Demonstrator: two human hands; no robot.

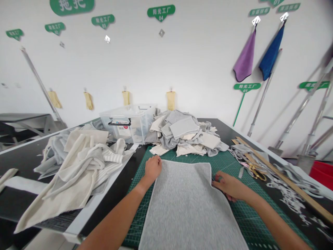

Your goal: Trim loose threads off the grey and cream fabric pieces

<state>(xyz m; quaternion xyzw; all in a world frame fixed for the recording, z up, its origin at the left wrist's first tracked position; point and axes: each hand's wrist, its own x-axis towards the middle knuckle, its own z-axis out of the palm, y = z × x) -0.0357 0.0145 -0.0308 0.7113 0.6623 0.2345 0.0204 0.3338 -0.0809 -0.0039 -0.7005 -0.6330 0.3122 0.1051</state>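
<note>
A grey rectangular cloth (184, 201) with a pale stitched edge lies over the green cutting mat (139, 182), its near end running out of view at the bottom. My left hand (153, 166) is closed on the cloth's far left corner. On the other side, my right hand (227, 185) pinches the right edge a little below the far right corner, and the edge there is lifted and curled. Its lower fingers are partly hidden under the hand.
Behind the mat rises a heap of grey and cream cloths (187, 130), beside a clear plastic box (122, 125). More loose fabric (80, 163) covers the left table. Gold-handled scissors (256, 172), a long wooden strip (286, 177) and white scraps (286, 198) lie at right.
</note>
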